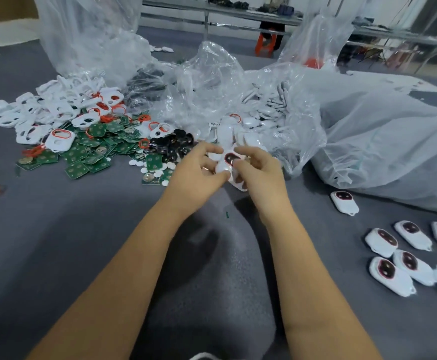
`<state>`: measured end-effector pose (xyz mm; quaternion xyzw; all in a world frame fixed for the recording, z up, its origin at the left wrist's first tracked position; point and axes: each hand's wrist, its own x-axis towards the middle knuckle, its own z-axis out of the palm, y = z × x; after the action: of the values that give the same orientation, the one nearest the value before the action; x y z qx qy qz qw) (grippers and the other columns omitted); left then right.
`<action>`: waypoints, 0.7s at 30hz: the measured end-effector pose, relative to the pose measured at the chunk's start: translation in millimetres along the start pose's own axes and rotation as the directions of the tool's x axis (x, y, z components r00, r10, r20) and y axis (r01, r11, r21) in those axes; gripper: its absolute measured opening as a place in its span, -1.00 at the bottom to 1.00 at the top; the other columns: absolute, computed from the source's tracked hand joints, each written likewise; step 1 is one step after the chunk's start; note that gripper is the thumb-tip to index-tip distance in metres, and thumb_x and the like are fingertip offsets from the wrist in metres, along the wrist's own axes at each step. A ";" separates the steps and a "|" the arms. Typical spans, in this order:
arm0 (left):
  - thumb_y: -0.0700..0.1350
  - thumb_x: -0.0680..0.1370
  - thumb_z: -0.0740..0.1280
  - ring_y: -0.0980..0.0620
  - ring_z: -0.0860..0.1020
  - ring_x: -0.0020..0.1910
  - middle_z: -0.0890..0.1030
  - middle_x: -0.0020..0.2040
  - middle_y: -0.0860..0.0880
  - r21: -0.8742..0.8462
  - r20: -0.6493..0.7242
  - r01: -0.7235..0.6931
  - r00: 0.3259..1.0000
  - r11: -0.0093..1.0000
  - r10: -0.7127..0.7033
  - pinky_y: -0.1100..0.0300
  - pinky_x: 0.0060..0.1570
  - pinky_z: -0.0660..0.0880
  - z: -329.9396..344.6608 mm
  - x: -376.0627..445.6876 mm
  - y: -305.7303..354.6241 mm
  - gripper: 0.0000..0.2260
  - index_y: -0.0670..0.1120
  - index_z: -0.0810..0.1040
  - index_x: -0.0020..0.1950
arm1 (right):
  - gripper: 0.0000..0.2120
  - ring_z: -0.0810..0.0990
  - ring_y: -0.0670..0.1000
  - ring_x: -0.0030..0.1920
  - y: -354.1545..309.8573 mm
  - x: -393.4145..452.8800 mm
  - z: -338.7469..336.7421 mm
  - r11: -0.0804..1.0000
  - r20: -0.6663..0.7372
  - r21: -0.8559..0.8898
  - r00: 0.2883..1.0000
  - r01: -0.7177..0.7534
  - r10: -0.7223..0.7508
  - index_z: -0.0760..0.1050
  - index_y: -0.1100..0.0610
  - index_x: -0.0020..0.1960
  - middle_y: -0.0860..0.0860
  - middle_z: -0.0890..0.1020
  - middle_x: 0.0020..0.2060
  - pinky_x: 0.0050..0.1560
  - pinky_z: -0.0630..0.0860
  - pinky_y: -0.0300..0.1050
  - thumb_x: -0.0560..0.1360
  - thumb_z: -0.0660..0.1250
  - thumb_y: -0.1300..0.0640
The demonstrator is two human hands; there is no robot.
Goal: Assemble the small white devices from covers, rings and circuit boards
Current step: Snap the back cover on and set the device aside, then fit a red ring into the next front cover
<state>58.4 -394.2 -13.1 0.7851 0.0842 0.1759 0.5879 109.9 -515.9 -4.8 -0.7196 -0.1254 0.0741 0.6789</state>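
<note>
Head view, both hands (227, 170) gripping white device (228, 162), parts piles (87, 141) close behind

A small white plastic device with a dark, red-rimmed oval window (229, 162) is sitting face-up between both hands. White plastic covers (43, 110) are lying heaped at far left, thin red rings (61, 134) scattered among them. Green square circuit boards (87, 152) are lying spread beside them. Finished white devices (391, 275) are lying clustered at right.
</note>
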 end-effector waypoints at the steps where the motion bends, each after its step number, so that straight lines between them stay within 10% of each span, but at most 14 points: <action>1: -0.16 0.50 0.43 0.19 0.47 -0.43 0.58 -0.34 0.09 0.006 0.052 -0.009 0.999 1.000 0.008 0.28 -0.39 0.39 12.9 -5.7 3.7 -0.72 0.15 0.45 0.08 | -0.80 0.51 0.00 -0.27 -0.4 -8.4 -11.2 0.999 -0.059 -0.050 0.998 0.017 -0.020 0.58 0.06 0.06 0.13 0.58 -0.27 -0.23 0.43 -0.20 0.49 0.32 0.27; 9: -0.05 0.46 0.48 0.18 0.56 -0.32 0.65 -0.32 0.07 -0.133 0.223 0.025 0.975 0.991 0.005 0.24 -0.26 0.43 136.4 -42.1 43.4 -0.75 0.12 0.45 0.01 | -0.84 0.55 -0.11 -0.05 -0.7 -73.6 -107.2 0.919 -0.606 -0.392 0.764 -0.044 -0.222 0.59 -0.05 -0.06 -0.08 0.60 -0.03 0.01 0.44 -0.13 0.47 0.29 0.15; 12: -0.09 0.49 0.41 0.03 0.60 -0.13 0.67 -0.14 0.00 0.214 0.321 -0.130 0.945 0.968 0.056 0.12 -0.22 0.44 167.6 -52.3 44.5 -0.75 0.02 0.45 0.12 | -0.82 0.49 -0.14 -0.17 3.7 -89.9 -122.2 0.924 -0.725 -0.376 0.644 -0.071 -0.245 0.54 -0.03 -0.12 -0.04 0.58 -0.08 -0.09 0.36 -0.17 0.47 0.24 0.22; 17: -0.06 0.61 0.18 -0.13 0.38 0.15 0.48 0.11 -0.12 0.566 0.447 -0.396 0.884 0.723 0.134 0.07 -0.09 0.35 181.0 -54.5 46.1 -0.84 -0.09 0.50 0.07 | -0.82 0.52 -0.02 -0.07 13.6 -101.4 -113.6 0.906 -0.654 -0.418 0.715 -0.071 -0.247 0.58 0.08 -0.08 -0.03 0.57 -0.12 -0.11 0.34 -0.16 0.48 0.23 0.25; 21: -0.16 0.56 0.20 0.14 0.51 -0.18 0.61 -0.21 -0.03 0.212 0.457 -0.262 0.878 0.942 0.141 0.13 -0.16 0.42 159.4 -45.8 46.2 -0.77 -0.01 0.42 -0.30 | -0.80 0.52 0.00 -0.05 7.8 -97.0 -91.6 0.878 -0.591 -0.479 0.738 0.004 -0.326 0.61 0.07 -0.05 -0.01 0.55 -0.11 -0.09 0.36 -0.18 0.48 0.25 0.26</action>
<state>72.4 -565.8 -16.6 0.8808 -0.1091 0.0440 0.4586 43.0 -631.3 -12.5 -0.8206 0.0422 -0.2761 0.4986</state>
